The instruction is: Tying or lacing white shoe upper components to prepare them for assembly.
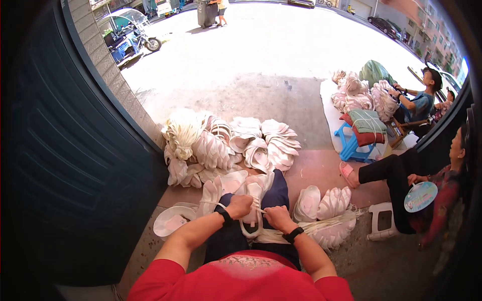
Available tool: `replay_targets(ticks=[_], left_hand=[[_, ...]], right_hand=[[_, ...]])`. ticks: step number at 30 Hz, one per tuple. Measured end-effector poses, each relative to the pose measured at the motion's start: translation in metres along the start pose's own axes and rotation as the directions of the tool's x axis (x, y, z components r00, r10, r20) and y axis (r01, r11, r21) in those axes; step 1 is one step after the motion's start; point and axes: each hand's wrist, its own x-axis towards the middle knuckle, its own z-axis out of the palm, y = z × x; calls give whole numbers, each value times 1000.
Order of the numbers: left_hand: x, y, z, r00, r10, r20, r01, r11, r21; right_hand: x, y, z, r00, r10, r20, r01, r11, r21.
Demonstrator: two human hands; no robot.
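Observation:
Between my knees lies a pale pink and white shoe upper [254, 189], its lower part partly hidden by my hands. My left hand [240, 206] is closed in a pinch on a white shoelace [213, 203] that sticks out to its left. Just to the right, my right hand [278, 219] is closed too, gripping a white lace end [258, 209] that runs toward the upper. A bundle of loose pale laces [273, 236] lies across my lap below the right hand. More uppers [215, 189] rest against my left knee.
Tied bundles of uppers [216, 150] are heaped in front of me. Stacked uppers [334, 232] lie at my right, and a white round container [173, 219] at my left. A seated person holds a fan [420, 196] beside a white stool [382, 220]. Another person sits beyond a blue stool [351, 145].

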Motion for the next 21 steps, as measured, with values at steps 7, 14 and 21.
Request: replay_targets(ticks=[7, 14, 21], left_hand=[[-6, -6, 7, 960, -174, -219, 130, 971, -202], [-4, -13, 10, 969, 209, -130, -201, 977, 73], [-3, -12, 10, 928, -240, -286, 165, 951, -262]], right_hand=[[8, 8, -2, 999, 44, -11, -43, 997, 65], [8, 6, 1, 998, 59, -1, -58, 995, 77], [14, 19, 3, 986, 163, 32, -165, 943, 288]])
